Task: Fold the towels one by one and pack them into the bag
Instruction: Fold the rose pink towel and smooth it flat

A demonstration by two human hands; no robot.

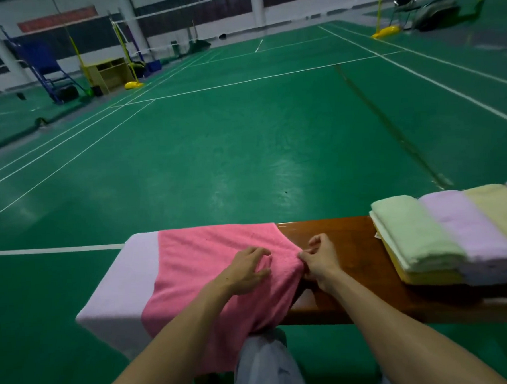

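Hanging over the near edge of the wooden bench (338,237) onto my trouser leg (263,366), the pink towel (203,263) lies spread across the seat on top of a lilac towel (124,277) that shows at its left. It looks like soft, light terry: limp, a little grippy against the cloth below, with nothing in it to break. My left hand (245,274) lies flat on it, fingers spread and straight, pinning the middle. My right hand (320,260) pinches the towel's right edge between thumb and fingertips, where the cloth bunches. I judge the edges and corners the right places to hold: taken by its middle it would only sag and crease, and the draped near part may drag it off the bench if I let go. Farther right on the bench rests a stack of folded towels (445,236), green, lilac and yellow. Beyond is the green court floor (243,148); I cannot make out the bag.
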